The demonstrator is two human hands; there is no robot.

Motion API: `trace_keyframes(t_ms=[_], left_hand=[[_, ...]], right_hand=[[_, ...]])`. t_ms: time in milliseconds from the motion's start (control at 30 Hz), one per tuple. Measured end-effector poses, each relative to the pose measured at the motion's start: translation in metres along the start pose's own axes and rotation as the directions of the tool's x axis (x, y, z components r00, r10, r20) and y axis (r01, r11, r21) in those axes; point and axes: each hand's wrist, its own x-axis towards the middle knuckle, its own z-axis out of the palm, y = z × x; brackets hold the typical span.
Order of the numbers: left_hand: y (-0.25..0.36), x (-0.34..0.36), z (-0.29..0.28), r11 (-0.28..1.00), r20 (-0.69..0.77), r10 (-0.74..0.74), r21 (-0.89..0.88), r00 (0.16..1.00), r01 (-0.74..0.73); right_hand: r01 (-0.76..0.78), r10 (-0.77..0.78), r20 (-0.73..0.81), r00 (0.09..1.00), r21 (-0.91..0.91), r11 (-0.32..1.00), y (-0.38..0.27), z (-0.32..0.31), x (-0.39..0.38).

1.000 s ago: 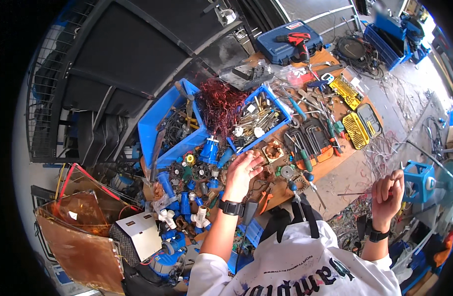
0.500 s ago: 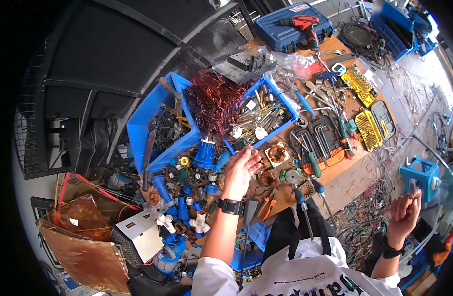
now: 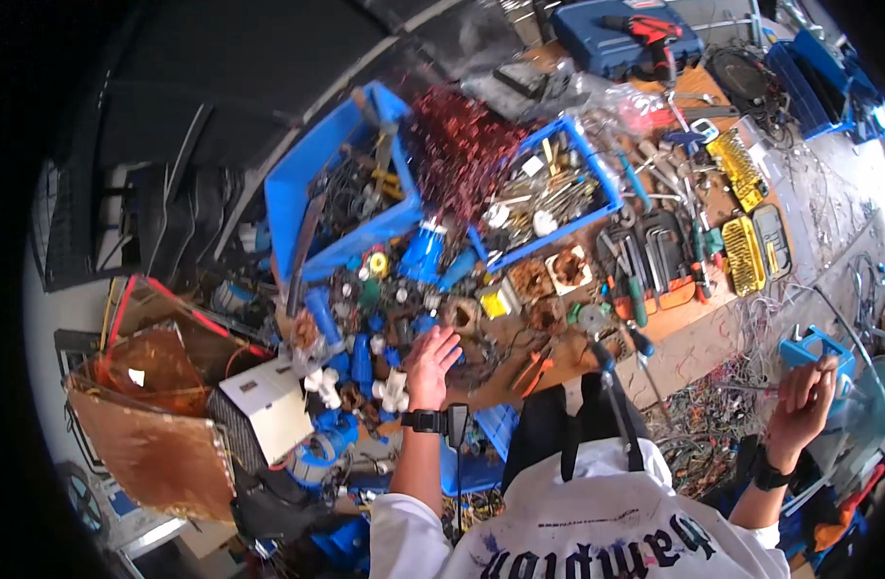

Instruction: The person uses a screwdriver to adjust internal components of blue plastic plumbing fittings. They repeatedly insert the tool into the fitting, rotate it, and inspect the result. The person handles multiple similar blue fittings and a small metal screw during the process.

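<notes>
My left hand (image 3: 430, 365) hovers above the near part of the cluttered workbench, palm partly turned up, fingers stretched and apart, holding nothing. Just beyond it lie a ring-shaped copper-wound part (image 3: 461, 315) and a small yellow-and-white box (image 3: 496, 303). Blue cylindrical fittings (image 3: 362, 362) and white pipe fittings (image 3: 392, 394) are heaped to its left. Off to the right, away from the bench, my right hand (image 3: 804, 398) hangs in the air with loosely bent fingers and nothing visible in it. A blue plastic stool (image 3: 816, 351) appears behind that hand.
Two blue bins (image 3: 338, 253) (image 3: 558, 234) hold metal parts, with red wire (image 3: 462, 145) heaped between them. Orange-handled pliers (image 3: 532, 372), hex keys (image 3: 662, 253), yellow bit sets (image 3: 743, 256) and a red drill (image 3: 654, 39) lie on the bench. Tangled wires (image 3: 712, 386) cover the floor at right.
My left hand has drawn back from the blue bin toward the bench's near side, uncovering the yellow-and-white box. The view has shifted, moving the bench rightward. My right hand is slightly higher in view.
</notes>
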Motion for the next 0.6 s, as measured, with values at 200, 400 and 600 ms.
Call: trace_keyframes(t_ms=[200, 400, 600], left_hand=[[-0.020, -0.029, -0.130, 0.999, -0.293, 0.044, -0.005, 0.955, -0.048], [-0.057, -0.016, -0.215, 0.986, -0.280, 0.123, 0.147, 0.952, -0.084], [-0.077, 0.025, -0.276, 0.881, -0.167, 0.330, 0.408, 0.929, -0.240]], right_hand=[[0.018, -0.012, 0.099, 0.995, -0.062, 0.998, -0.008, 0.025, -0.023], [0.129, -0.101, 0.198, 0.975, -0.134, 0.983, -0.010, 0.081, -0.070], [0.157, -0.115, 0.171, 0.979, -0.258, 0.953, 0.011, 0.139, -0.122]])
